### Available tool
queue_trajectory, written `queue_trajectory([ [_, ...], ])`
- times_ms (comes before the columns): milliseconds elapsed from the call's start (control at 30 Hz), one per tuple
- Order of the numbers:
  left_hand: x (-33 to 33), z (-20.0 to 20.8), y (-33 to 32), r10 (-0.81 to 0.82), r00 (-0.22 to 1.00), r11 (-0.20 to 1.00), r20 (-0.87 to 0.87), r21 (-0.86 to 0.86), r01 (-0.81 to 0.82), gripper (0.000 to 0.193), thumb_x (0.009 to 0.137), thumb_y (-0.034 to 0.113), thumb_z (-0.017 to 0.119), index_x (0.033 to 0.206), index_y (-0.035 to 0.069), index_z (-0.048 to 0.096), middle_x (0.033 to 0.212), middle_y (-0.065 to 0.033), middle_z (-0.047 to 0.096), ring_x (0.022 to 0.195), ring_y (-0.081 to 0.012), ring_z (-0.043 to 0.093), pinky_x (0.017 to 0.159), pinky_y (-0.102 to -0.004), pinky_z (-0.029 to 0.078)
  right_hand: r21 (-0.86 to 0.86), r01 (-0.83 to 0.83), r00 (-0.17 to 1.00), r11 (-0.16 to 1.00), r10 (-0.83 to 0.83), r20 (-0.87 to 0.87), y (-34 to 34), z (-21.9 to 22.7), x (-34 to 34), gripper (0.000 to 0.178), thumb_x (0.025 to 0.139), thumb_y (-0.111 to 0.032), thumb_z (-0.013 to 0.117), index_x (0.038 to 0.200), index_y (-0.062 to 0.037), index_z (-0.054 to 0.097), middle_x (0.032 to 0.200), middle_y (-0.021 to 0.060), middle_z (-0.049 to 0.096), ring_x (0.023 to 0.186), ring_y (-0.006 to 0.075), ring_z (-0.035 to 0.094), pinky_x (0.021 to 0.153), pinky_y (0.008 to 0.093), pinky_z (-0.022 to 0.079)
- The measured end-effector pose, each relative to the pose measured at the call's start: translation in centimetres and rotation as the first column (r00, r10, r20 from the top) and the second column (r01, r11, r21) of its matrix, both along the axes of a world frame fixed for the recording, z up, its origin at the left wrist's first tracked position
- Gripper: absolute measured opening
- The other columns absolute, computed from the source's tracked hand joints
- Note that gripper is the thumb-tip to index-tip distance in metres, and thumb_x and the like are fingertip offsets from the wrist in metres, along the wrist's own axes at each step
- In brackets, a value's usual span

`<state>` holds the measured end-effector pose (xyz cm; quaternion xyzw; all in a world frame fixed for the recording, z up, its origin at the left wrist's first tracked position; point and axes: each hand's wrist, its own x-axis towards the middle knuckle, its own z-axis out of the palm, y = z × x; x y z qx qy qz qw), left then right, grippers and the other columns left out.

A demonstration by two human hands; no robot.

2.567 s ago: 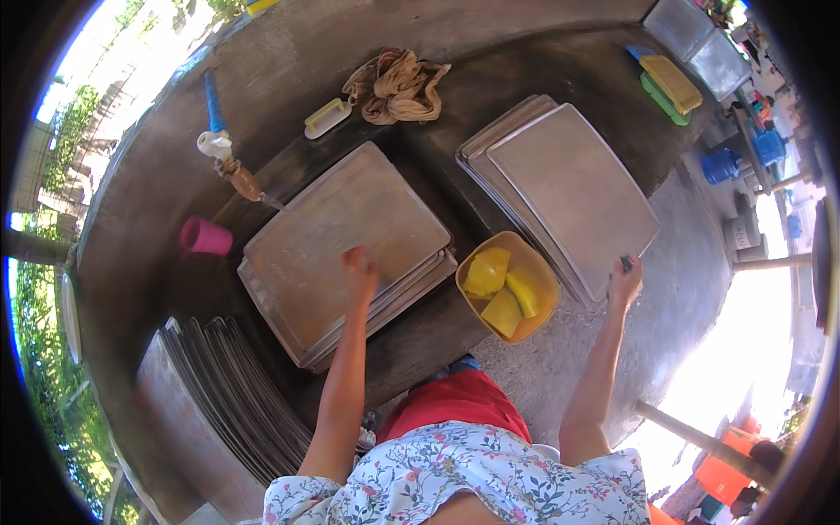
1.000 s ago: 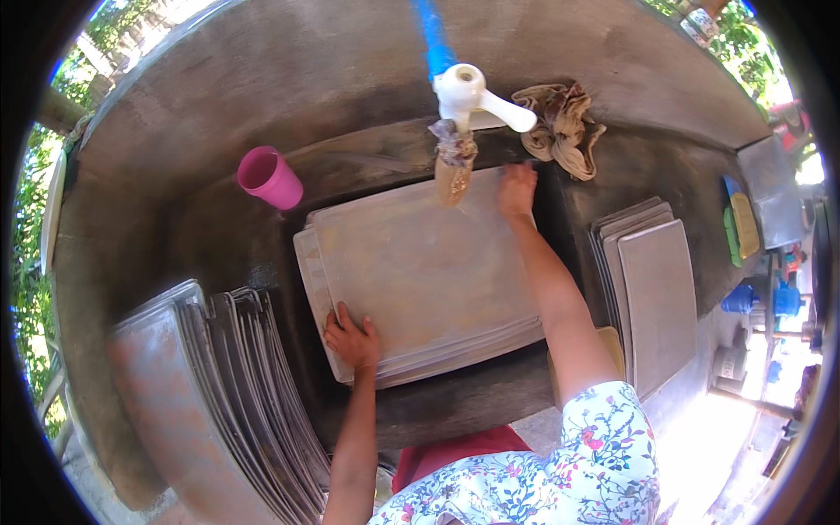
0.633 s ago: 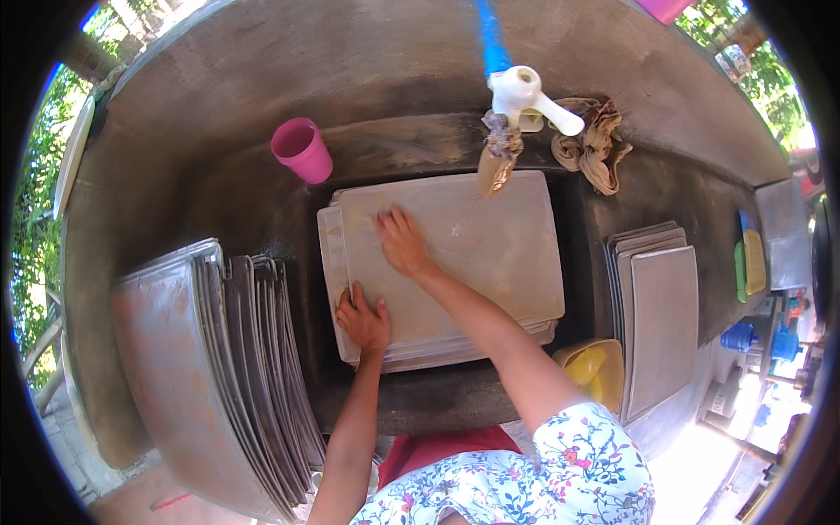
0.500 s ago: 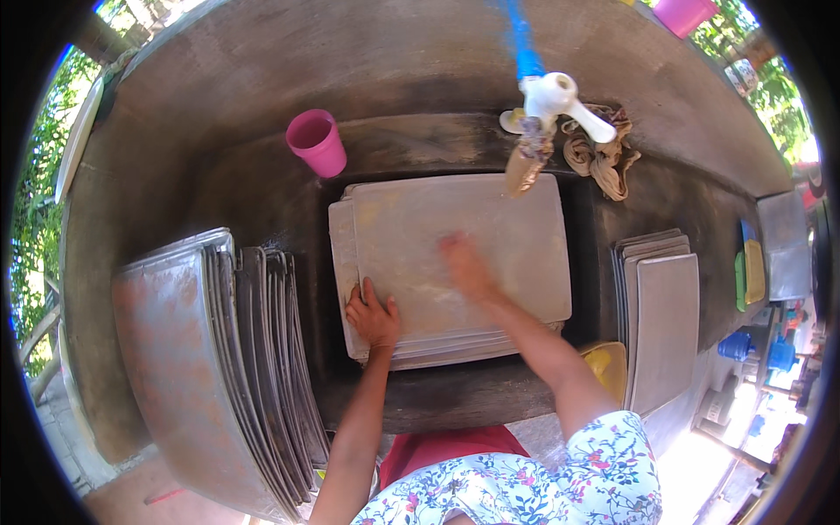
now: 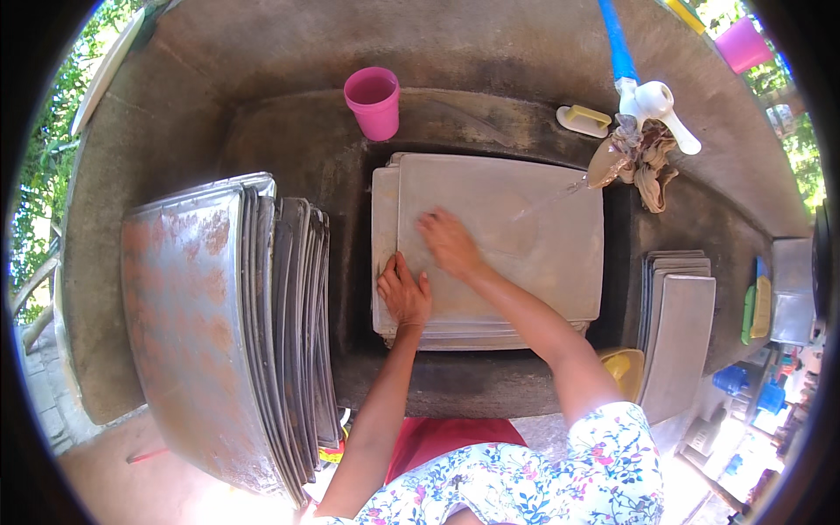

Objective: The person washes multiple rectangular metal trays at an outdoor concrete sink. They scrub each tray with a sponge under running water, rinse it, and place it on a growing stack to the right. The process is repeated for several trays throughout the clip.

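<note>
- We are resting our left hand (image 5: 404, 290) at the left edge of the top tray (image 5: 525, 262), fingers spread, its grip open
- We are laying our right hand (image 5: 448, 243) on the same tray; the back of the hand is hiding the palm, so we are not able to tell whether this grip is holding anything
- The tray is lying flat on a stack (image 5: 464, 342) in the sunken basin (image 5: 618, 245), water (image 5: 553, 199) running onto it from the white tap (image 5: 652, 101)
- Faint yellowish patches are showing on it, so we are judging this tray partway done; those beneath are mostly staying hidden from us
- Upright trays (image 5: 184, 324) are standing at the left and a pile of trays (image 5: 687, 341) is lying at the right; we are not seeing which are finished and which are left
</note>
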<state>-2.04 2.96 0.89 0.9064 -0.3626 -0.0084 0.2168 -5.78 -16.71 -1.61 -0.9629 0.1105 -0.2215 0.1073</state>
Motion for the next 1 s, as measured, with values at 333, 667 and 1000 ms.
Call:
queue_trajectory([
  [333, 0.1, -0.1, 0.5, 0.032, 0.987, 0.987, -0.154, -0.151, -0.056, 0.065, 0.091, 0.039, 0.047, 0.14, 0.002, 0.027, 0.131, -0.0174, 0.04, 0.115, -0.0348, 0.037, 0.098, -0.0473, 0.025, 0.14, -0.01, 1.0, 0.99, 0.006, 0.031, 5.9, 1.7, 1.0, 0.039, 0.082, -0.013, 0.052, 0.119, -0.0017, 0.054, 0.123, 0.0119, 0.054, 0.122, 0.0359, 0.042, 0.106, 0.0443, 0.031],
  [667, 9.3, 0.5, -2.0, 0.002, 0.793, 0.999, -0.609, -0.038, -0.031, 0.041, 0.09, 0.031, 0.05, 0.125, 0.009, 0.051, 0.105, -0.0179, 0.061, 0.101, -0.0365, 0.058, 0.083, -0.0451, 0.047, 0.3, 0.228, 0.951, 0.926, -0.277, 0.134, 7.5, 1.6, -3.8, 0.026, 0.074, -0.008, 0.057, 0.1, -0.0022, 0.063, 0.101, 0.015, 0.058, 0.098, 0.0328, 0.054, 0.086, 0.0414, 0.043],
  [1000, 8.2, 1.9, -2.7, -0.121, 0.931, 0.966, -0.343, 0.175, 0.19, 0.052, 0.079, 0.012, 0.061, 0.13, 0.015, 0.048, 0.108, -0.0182, 0.06, 0.102, -0.0364, 0.058, 0.085, -0.0438, 0.049, 0.154, 0.132, 0.977, 0.979, -0.155, 0.147, 9.1, 3.9, -5.9, 0.011, 0.069, -0.002, 0.058, 0.079, -0.0013, 0.061, 0.08, 0.0115, 0.057, 0.083, 0.0312, 0.054, 0.072, 0.0417, 0.045],
])
